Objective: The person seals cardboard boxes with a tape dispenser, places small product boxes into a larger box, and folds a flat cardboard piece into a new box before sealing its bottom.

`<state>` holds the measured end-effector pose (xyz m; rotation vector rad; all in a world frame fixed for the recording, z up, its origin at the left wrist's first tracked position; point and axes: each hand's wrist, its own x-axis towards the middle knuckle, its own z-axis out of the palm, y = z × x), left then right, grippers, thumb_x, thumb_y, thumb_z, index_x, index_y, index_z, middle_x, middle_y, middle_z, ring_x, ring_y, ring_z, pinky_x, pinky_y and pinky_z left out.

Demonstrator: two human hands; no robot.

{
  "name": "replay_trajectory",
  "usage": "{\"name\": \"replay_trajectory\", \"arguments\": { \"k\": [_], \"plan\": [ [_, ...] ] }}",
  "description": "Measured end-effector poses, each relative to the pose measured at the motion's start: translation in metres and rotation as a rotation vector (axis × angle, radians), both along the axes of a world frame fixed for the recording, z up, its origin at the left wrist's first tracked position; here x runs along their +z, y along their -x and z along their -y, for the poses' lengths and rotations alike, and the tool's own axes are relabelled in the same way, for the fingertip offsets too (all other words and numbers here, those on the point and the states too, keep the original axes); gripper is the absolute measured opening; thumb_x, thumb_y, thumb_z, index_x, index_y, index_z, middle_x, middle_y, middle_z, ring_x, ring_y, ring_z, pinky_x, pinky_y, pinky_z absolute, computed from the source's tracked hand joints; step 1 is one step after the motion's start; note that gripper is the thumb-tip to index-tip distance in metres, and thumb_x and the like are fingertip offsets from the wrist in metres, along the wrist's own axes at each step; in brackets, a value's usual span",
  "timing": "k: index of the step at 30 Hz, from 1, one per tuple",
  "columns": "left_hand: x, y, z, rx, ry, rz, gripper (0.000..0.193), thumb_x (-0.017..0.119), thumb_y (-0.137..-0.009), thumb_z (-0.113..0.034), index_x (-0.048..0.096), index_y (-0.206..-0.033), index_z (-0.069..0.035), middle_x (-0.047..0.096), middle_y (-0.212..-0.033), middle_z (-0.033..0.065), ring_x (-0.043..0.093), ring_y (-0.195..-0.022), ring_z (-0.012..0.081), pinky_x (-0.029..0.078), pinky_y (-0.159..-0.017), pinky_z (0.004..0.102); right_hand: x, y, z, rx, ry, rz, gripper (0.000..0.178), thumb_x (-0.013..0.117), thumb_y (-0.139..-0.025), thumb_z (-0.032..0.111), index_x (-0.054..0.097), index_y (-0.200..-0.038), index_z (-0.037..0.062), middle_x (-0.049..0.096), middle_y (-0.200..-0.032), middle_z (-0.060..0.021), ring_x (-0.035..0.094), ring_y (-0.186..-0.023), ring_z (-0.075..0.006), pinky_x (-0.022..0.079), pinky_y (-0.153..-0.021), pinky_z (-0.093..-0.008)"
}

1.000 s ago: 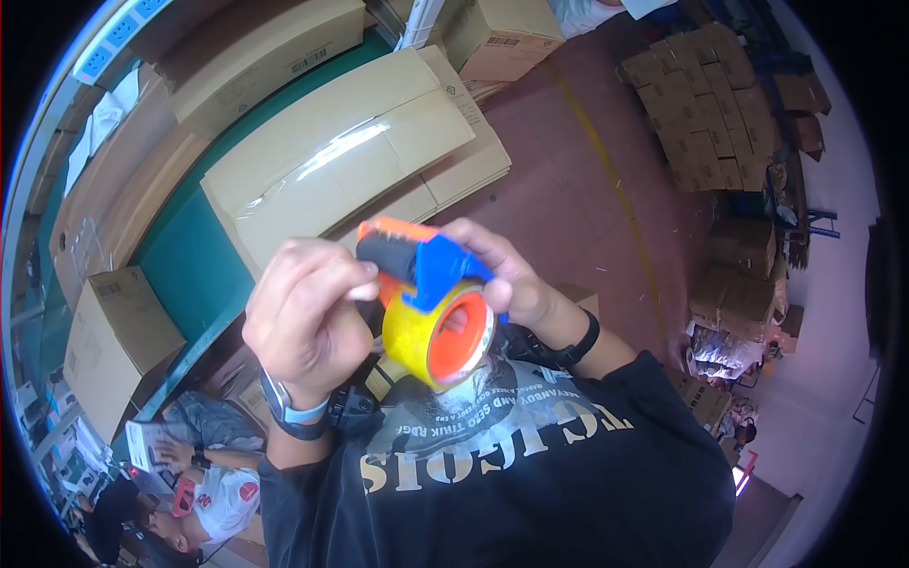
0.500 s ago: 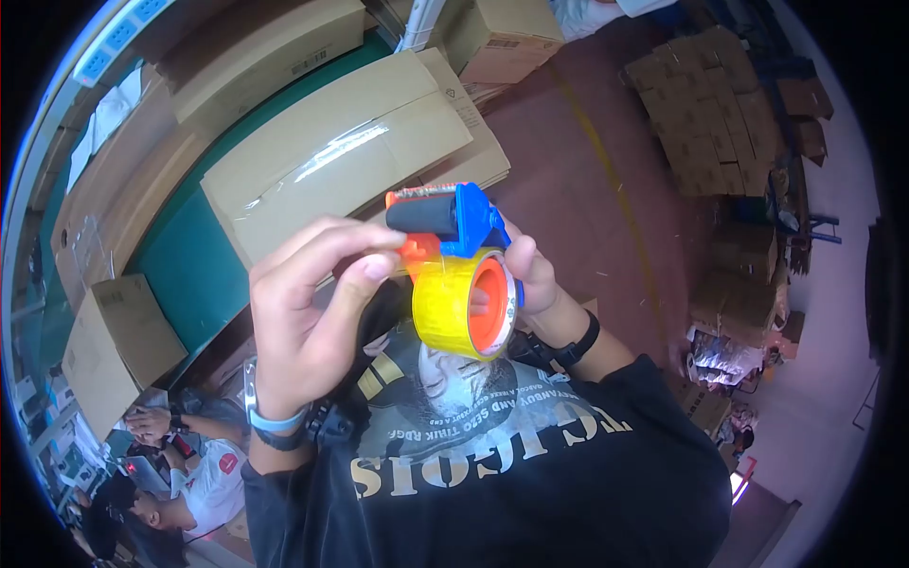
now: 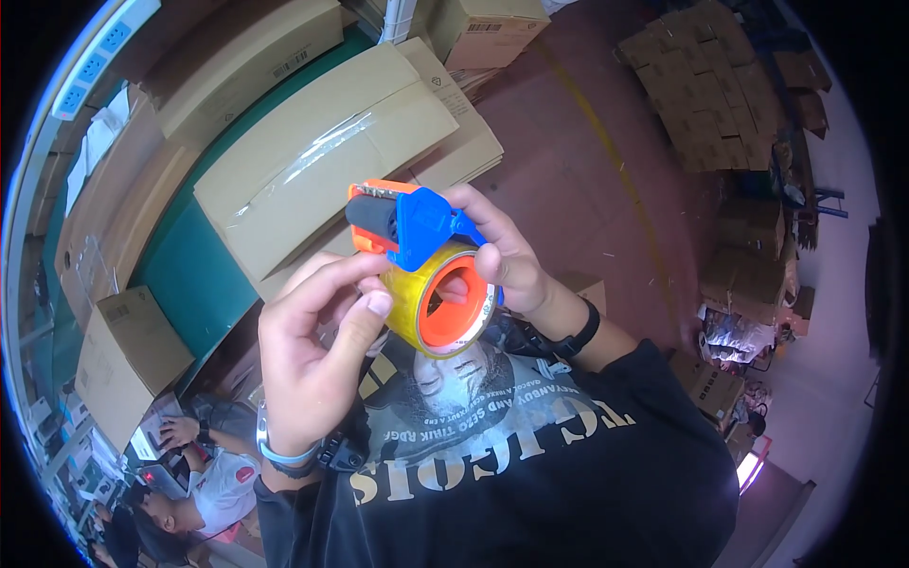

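Observation:
A blue and orange tape dispenser with a black roller is held up in front of my chest, carrying a roll of yellow packing tape on an orange hub. My right hand grips the dispenser from its right side, and a fingertip shows through the hub. At the left side of the roll is my left hand, its fingers bent and its index finger and thumb against the tape, just below the roller. Whether a loose tape end lies between those fingertips is hidden.
Flat cartons, one with clear tape across it, lie on a green-topped table. Closed boxes stand around it. Stacked cardboard is at the far right. Another person works at the lower left.
The dispenser has shifted left and turned, so the hub's open side faces me more. My left fingers have moved from the orange part down onto the tape roll.

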<state>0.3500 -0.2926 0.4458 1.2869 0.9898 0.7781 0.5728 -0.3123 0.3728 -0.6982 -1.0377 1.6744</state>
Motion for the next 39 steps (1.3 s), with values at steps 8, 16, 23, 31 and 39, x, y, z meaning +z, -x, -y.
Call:
{"name": "replay_trajectory", "arguments": {
  "k": [8, 16, 23, 31, 39],
  "plan": [
    [-0.021, -0.004, 0.006, 0.097, -0.103, 0.086, 0.004, 0.063, -0.09, 0.001, 0.065, -0.091, 0.005, 0.061, -0.091, 0.0058, 0.057, -0.076, 0.0109, 0.045, -0.067, 0.0226, 0.002, 0.001, 0.007, 0.055, 0.059, 0.02, 0.078, 0.061, -0.093, 0.056, 0.039, -0.144, 0.0019, 0.049, -0.14, -0.0136, 0.048, -0.129, -0.0199, 0.037, -0.11, -0.0358],
    [-0.025, -0.014, -0.001, 0.276, -0.426, 0.026, 0.005, 0.06, -0.09, 0.003, 0.063, -0.086, 0.003, 0.061, -0.088, 0.0062, 0.058, -0.079, 0.0123, 0.046, -0.07, 0.0237, -0.001, 0.007, 0.02, 0.047, 0.054, 0.043, 0.087, 0.059, -0.083, 0.073, 0.042, -0.135, 0.0061, 0.052, -0.135, -0.0138, 0.052, -0.127, -0.0235, 0.041, -0.109, -0.0396],
    [-0.028, -0.004, -0.031, 0.433, -0.568, 0.0, 0.006, 0.06, -0.091, 0.003, 0.063, -0.086, 0.003, 0.062, -0.087, 0.0069, 0.058, -0.078, 0.0129, 0.046, -0.072, 0.0237, -0.023, -0.007, 0.036, 0.16, -0.005, 0.016, 0.082, 0.057, -0.09, 0.065, 0.035, -0.141, 0.005, 0.047, -0.14, -0.0131, 0.046, -0.131, -0.0213, 0.036, -0.111, -0.0366],
    [-0.02, -0.024, -0.074, 0.432, -0.756, -0.092, 0.006, 0.062, -0.09, 0.002, 0.067, -0.086, 0.003, 0.066, -0.082, 0.0071, 0.06, -0.074, 0.0135, 0.047, -0.069, 0.0238, -0.02, -0.003, 0.041, 0.036, 0.254, -0.241, 0.078, 0.055, -0.092, 0.063, 0.035, -0.141, 0.0052, 0.055, -0.128, -0.0125, 0.057, -0.114, -0.0189, 0.046, -0.099, -0.0333],
    [-0.03, -0.072, -0.113, 0.394, -0.868, -0.206, 0.008, 0.063, -0.085, 0.002, 0.071, -0.087, 0.001, 0.068, -0.078, 0.0121, 0.064, -0.069, 0.0221, 0.049, -0.063, 0.0285, -0.049, -0.026, 0.039, 0.216, 0.448, -0.622, 0.086, 0.053, -0.091, 0.064, 0.026, -0.149, 0.0071, 0.06, -0.113, -0.0106, 0.054, -0.07, -0.0113, 0.049, -0.07, -0.0272]
  ]
}}
